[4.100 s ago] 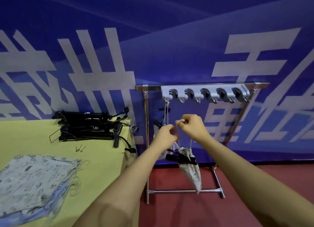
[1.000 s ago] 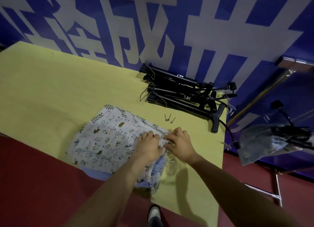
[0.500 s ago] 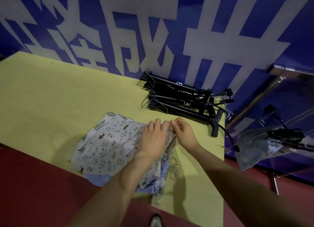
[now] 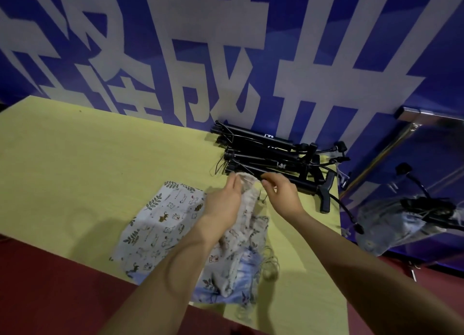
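A pile of printed drawstring cloth bags [image 4: 163,224] lies on the yellow table [image 4: 88,159]. Both my hands lift the top bag [image 4: 248,204] by its mouth, just above the pile. My left hand [image 4: 223,204] grips the mouth's left side and my right hand [image 4: 281,194] pinches its right side. A stack of black hand pumps [image 4: 271,156] lies right behind my hands by the wall. Two small metal needles [image 4: 262,198] show between my hands, partly hidden.
A metal rack [image 4: 426,123] stands to the right of the table, with a filled bag [image 4: 391,226] and a black pump handle hanging from it. A blue banner with white characters covers the wall. The floor is red. The table's near edge runs under my forearms.
I turned from the rack to the table. My hands took the top bag's mouth from the pile and raised it toward the pumps, pulling its edges apart.
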Demonstrator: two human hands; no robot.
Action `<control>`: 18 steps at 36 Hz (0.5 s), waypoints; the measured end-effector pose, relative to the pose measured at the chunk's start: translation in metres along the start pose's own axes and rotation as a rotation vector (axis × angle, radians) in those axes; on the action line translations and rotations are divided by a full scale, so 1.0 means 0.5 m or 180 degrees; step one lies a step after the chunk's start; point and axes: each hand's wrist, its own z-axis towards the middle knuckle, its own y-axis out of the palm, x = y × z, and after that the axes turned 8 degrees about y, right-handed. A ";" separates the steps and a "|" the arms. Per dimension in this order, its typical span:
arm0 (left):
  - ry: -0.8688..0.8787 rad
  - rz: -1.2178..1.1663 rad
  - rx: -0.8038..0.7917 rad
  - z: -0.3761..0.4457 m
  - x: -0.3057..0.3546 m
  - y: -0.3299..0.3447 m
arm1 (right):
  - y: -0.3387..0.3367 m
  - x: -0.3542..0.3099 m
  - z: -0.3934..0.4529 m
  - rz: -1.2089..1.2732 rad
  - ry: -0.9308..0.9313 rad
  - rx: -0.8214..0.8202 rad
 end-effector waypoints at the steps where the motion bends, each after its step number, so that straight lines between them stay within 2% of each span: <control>1: -0.0105 -0.0117 0.0089 0.003 -0.005 -0.004 | 0.001 0.003 0.004 -0.0007 0.0082 0.0060; 4: -0.0362 -0.0464 0.0352 0.014 -0.017 -0.017 | -0.002 0.017 0.010 -0.0033 0.0347 0.0095; 10: -0.0312 -0.0981 0.0570 0.046 -0.016 -0.019 | 0.015 0.071 0.032 -0.0450 0.0774 -0.0560; 14: -0.0170 -0.1289 0.0511 0.061 -0.015 -0.010 | 0.043 0.100 0.041 -0.0816 0.0675 -0.0953; 18: 0.0030 -0.1679 0.0187 0.069 -0.020 0.006 | 0.071 0.121 0.061 -0.1344 0.0346 -0.1122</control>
